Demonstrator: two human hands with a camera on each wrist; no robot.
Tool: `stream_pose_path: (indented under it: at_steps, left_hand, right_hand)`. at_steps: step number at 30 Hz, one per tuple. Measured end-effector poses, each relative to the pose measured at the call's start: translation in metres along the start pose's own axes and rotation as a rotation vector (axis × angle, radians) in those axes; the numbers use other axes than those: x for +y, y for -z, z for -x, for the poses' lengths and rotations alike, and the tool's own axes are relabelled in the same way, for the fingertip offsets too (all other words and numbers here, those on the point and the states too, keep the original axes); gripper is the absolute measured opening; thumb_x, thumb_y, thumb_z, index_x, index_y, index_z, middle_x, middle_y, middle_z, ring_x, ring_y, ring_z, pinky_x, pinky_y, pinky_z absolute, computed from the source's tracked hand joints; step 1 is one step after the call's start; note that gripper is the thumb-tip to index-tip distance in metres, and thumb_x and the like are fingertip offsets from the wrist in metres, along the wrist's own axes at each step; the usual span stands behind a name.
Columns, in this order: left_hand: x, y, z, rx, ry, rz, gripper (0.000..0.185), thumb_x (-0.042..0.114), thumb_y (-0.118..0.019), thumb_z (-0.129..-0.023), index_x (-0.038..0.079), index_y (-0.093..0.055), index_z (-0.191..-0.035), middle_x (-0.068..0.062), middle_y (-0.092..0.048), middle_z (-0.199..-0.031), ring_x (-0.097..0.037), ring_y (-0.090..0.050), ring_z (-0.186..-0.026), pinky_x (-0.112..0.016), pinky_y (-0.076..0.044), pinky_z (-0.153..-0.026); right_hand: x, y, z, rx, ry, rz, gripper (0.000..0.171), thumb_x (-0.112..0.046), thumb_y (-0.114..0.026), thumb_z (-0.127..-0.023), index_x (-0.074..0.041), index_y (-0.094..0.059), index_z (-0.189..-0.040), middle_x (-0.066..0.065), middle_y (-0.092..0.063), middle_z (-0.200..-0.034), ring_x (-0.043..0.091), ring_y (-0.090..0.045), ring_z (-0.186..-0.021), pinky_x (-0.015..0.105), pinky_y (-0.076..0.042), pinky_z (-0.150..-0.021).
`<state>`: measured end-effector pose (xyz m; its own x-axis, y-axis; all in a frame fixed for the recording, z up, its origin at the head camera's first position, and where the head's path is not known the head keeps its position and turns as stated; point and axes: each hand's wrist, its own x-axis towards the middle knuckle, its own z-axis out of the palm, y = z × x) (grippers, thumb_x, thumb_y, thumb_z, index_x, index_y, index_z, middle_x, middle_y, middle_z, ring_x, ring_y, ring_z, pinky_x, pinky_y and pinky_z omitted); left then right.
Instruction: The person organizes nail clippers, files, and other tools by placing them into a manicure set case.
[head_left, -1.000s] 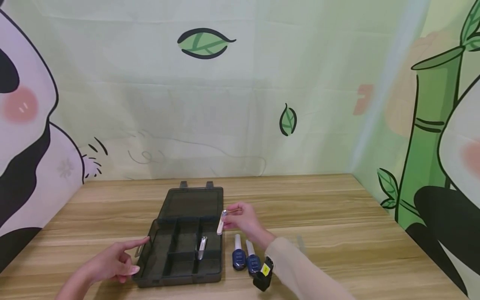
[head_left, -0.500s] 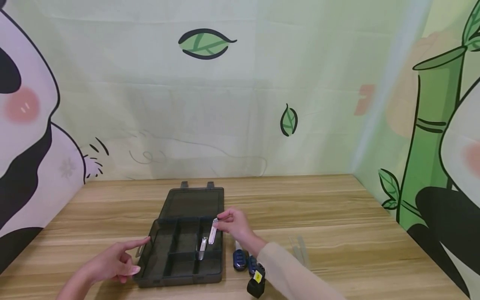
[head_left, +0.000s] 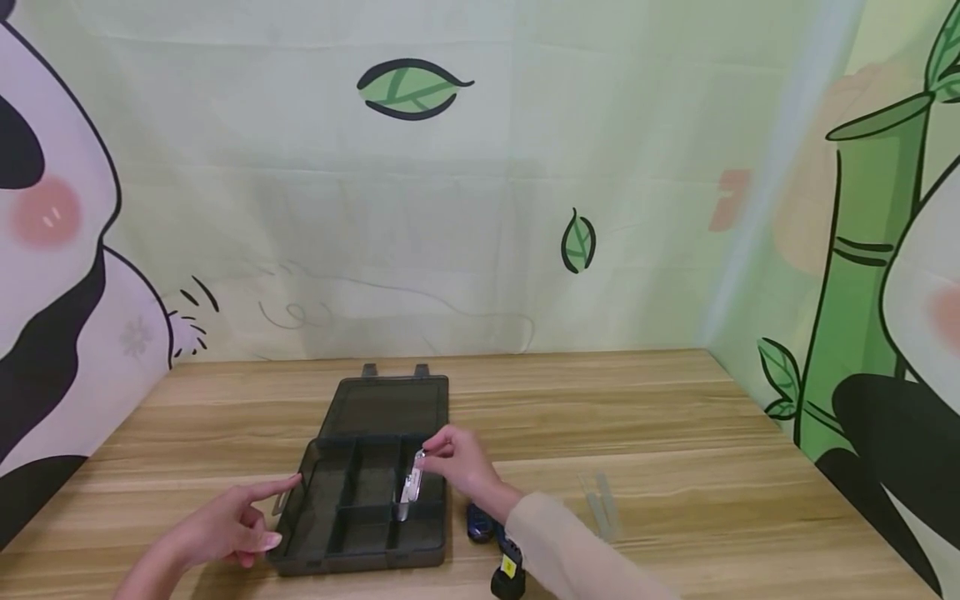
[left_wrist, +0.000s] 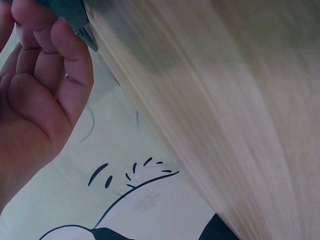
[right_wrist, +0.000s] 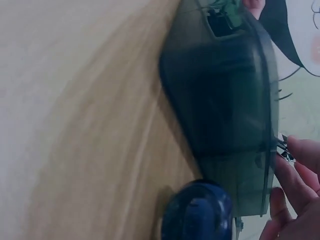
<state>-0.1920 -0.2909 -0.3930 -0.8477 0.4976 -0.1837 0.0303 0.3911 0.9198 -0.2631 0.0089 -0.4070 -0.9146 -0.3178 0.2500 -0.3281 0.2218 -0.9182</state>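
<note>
A dark translucent divided box [head_left: 307,533] lies on the wooden table with its lid [head_left: 386,407] folded back. My right hand [head_left: 461,465] pinches a silver nail clipper [head_left: 415,473] by its upper end, tilted over the right-hand compartment. In the right wrist view its metal end [right_wrist: 285,150] shows between thumb and finger, behind the box wall. Another nail clipper [head_left: 403,512] rests in the box and is mostly covered by the held one. At the box's left side, my left hand [head_left: 217,527] touches the rim with a straight index finger, its thumb at the near corner.
Right of the box stand dark blue nail polish bottles [head_left: 480,523], partly behind the right wrist and its black camera [head_left: 508,575]. Two thin translucent strips [head_left: 600,504] lie farther right. A printed cloth backdrop [head_left: 465,250] rises behind the table.
My right hand has carried the nail clipper left and down, from beside the box's right edge to over the clipper inside. The left hand has stayed at the box's side.
</note>
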Motion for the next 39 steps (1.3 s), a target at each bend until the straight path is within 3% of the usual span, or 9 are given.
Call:
stream_pose_path:
  at_steps: [2,5,8,10,15,19,24,31,39]
  left_hand:
    - [0.0,-0.001,0.0,0.005,0.004,-0.004,0.07,0.011,-0.063,-0.082,-0.006,-0.022,-0.137,-0.002,-0.041,-0.057,-0.013,-0.045,-0.049,-0.025,-0.037,-0.047]
    - [0.0,-0.001,0.0,0.009,0.003,0.003,0.062,0.012,-0.063,-0.082,0.016,-0.036,-0.137,-0.002,-0.04,-0.057,-0.013,-0.045,-0.049,-0.025,-0.037,-0.048]
    - [-0.001,0.0,0.0,0.007,0.0,0.02,0.054,0.012,-0.064,-0.082,0.04,-0.041,-0.123,-0.001,-0.041,-0.058,-0.013,-0.045,-0.049,-0.024,-0.036,-0.048]
    - [-0.001,0.0,0.0,0.003,-0.002,0.025,0.053,0.013,-0.064,-0.082,0.044,-0.042,-0.119,-0.001,-0.041,-0.058,-0.013,-0.045,-0.049,-0.024,-0.036,-0.048]
    - [-0.002,0.0,0.0,-0.008,-0.012,0.028,0.053,0.012,-0.063,-0.082,0.042,-0.042,-0.12,-0.001,-0.041,-0.058,-0.012,-0.045,-0.049,-0.024,-0.036,-0.047]
    - [-0.002,0.0,0.0,-0.019,-0.032,0.028,0.055,0.012,-0.063,-0.083,0.032,-0.04,-0.129,0.0,-0.04,-0.057,-0.011,-0.044,-0.049,-0.023,-0.035,-0.047]
    - [-0.002,0.0,0.001,-0.022,-0.036,0.038,0.052,0.012,-0.062,-0.083,0.048,-0.042,-0.116,0.0,-0.04,-0.057,-0.011,-0.044,-0.048,-0.023,-0.032,-0.046]
    - [-0.001,-0.001,0.001,-0.013,-0.03,0.038,0.052,0.012,-0.062,-0.083,0.044,-0.041,-0.119,-0.001,-0.041,-0.057,-0.011,-0.044,-0.049,-0.023,-0.033,-0.046]
    - [-0.001,-0.001,0.001,-0.014,-0.033,0.031,0.052,0.012,-0.062,-0.083,0.041,-0.041,-0.121,-0.002,-0.041,-0.057,-0.012,-0.044,-0.049,-0.023,-0.032,-0.046]
  right_hand:
    - [0.001,-0.001,0.0,-0.01,0.023,0.055,0.014,0.0,-0.071,-0.074,0.004,-0.061,-0.083,0.012,-0.064,-0.078,0.017,-0.06,-0.07,0.022,-0.046,-0.06]
    - [0.002,-0.002,0.002,-0.045,0.047,0.129,0.013,-0.005,-0.071,-0.075,0.0,-0.061,-0.083,0.007,-0.064,-0.078,0.014,-0.059,-0.07,0.022,-0.045,-0.06]
    - [0.004,-0.002,0.004,-0.098,0.082,0.19,0.013,-0.008,-0.071,-0.076,-0.003,-0.062,-0.083,0.005,-0.065,-0.078,0.011,-0.06,-0.071,0.023,-0.042,-0.069]
    - [0.005,-0.002,0.005,-0.122,0.113,0.226,0.014,-0.01,-0.072,-0.076,-0.003,-0.062,-0.083,0.005,-0.066,-0.079,0.01,-0.061,-0.073,0.026,-0.036,-0.078]
    - [0.005,0.001,0.004,-0.124,0.174,0.33,0.014,-0.012,-0.073,-0.074,-0.006,-0.064,-0.081,0.0,-0.065,-0.081,0.011,-0.059,-0.081,0.036,-0.029,-0.084]
    - [0.005,0.004,0.004,-0.105,0.202,0.417,0.013,-0.015,-0.076,-0.07,-0.01,-0.067,-0.078,-0.003,-0.061,-0.084,0.016,-0.05,-0.09,0.04,-0.029,-0.084]
    - [0.005,0.007,0.003,-0.09,0.219,0.513,0.014,-0.018,-0.078,-0.069,-0.011,-0.07,-0.077,0.005,-0.058,-0.099,0.023,-0.043,-0.099,0.043,-0.028,-0.084]
    - [0.004,0.009,-0.001,-0.132,0.109,0.561,0.016,-0.023,-0.076,-0.071,-0.012,-0.071,-0.08,0.012,-0.047,-0.118,0.029,-0.034,-0.112,0.047,-0.025,-0.089]
    - [0.003,0.013,-0.002,-0.173,0.086,0.542,0.02,-0.021,-0.076,-0.071,-0.008,-0.071,-0.086,0.012,-0.046,-0.121,0.029,-0.034,-0.113,0.047,-0.025,-0.09]
